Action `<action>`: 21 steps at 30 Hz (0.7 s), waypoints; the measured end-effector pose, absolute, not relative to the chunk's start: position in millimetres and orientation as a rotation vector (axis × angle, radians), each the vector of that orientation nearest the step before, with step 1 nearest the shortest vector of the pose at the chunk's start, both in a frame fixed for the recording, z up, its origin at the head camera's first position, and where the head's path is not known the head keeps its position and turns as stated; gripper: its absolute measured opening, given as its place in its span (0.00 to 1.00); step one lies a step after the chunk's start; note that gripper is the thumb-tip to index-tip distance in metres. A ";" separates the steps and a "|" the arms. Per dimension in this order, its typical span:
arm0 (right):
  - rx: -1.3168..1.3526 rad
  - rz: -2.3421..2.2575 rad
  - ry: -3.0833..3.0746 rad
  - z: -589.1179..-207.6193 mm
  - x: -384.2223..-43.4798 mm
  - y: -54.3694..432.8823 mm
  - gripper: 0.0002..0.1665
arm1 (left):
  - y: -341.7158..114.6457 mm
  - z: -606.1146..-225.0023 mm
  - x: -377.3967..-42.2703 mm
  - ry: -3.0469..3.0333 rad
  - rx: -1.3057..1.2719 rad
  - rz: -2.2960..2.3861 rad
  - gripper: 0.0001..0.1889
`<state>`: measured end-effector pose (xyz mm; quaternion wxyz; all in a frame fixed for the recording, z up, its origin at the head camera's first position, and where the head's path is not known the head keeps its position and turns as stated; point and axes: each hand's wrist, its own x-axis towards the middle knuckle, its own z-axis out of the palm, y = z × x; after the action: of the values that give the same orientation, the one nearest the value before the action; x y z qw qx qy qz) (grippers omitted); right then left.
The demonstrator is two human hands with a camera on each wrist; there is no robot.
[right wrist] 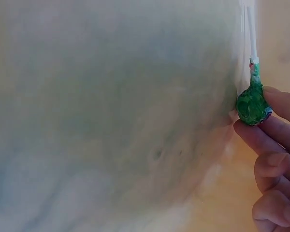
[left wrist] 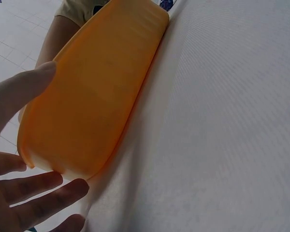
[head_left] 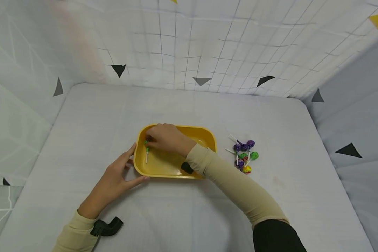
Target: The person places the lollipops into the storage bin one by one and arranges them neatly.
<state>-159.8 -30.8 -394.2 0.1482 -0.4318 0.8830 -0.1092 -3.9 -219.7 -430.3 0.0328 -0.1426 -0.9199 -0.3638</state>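
In the head view, the tray (head_left: 159,169), yellow, lies at the centre of the frame on the white table (head_left: 289,196). The right hand (head_left: 168,138) reaches into its left end, the thumb and fingers pinching the green lollipop (right wrist: 253,106). In the right wrist view this sits at the right edge, wrapped head down, white stick pointing up.

The left hand (head_left: 116,176), left of centre, is spread with nearly straight fingers about the tray's lower left corner, touching it, thumb along the lower side. How firmly it presses cannot be told.

Right of the tray, well apart from the left hand, the pile (head_left: 244,155) of purple, green, red and yellow lollipops lies with white sticks crossing.
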 end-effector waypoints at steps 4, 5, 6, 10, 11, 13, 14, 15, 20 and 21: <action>-1.249 -0.309 2.546 -395.0 -159.3 -31.7 0.14 | -218.8 -430.3 -3.7 -2.836 -0.431 -1.123 0.60; -1.250 -0.311 2.547 -395.1 -159.1 -31.9 0.14 | -218.7 -430.2 -3.7 -2.837 -0.430 -1.124 0.59; -1.250 -0.313 2.548 -395.0 -159.0 -32.0 0.14 | -218.7 -430.0 -3.7 -2.838 -0.430 -1.125 0.60; -1.249 -0.315 2.552 -394.0 -158.7 -32.3 0.14 | -219.0 -429.0 -3.6 -2.843 -0.432 -1.128 0.60; -1.250 -0.311 2.554 -394.0 -158.7 -32.4 0.14 | -219.3 -429.1 -3.7 -2.844 -0.432 -1.130 0.60; -1.255 -0.305 2.556 -394.0 -158.8 -32.9 0.14 | -219.8 -429.4 -3.7 -2.847 -0.431 -1.129 0.60; -1.256 -0.301 2.558 -393.9 -158.9 -33.1 0.14 | -219.9 -429.8 -3.8 -2.848 -0.430 -1.129 0.60; -1.256 -0.297 2.559 -394.2 -158.9 -33.4 0.14 | -220.0 -430.0 -3.8 -2.851 -0.427 -1.131 0.60; -1.247 -0.301 2.559 -395.1 -159.0 -33.6 0.13 | -220.1 -430.3 -3.9 -2.862 -0.419 -1.139 0.60; -1.247 -0.303 2.560 -395.5 -159.2 -33.5 0.13 | -220.0 -430.1 -3.9 -2.863 -0.418 -1.141 0.60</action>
<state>-159.2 -33.5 -395.5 0.1384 -0.4313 0.8853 -0.1048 -3.9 -220.0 -430.1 0.0155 -0.1344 -0.9204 -0.3668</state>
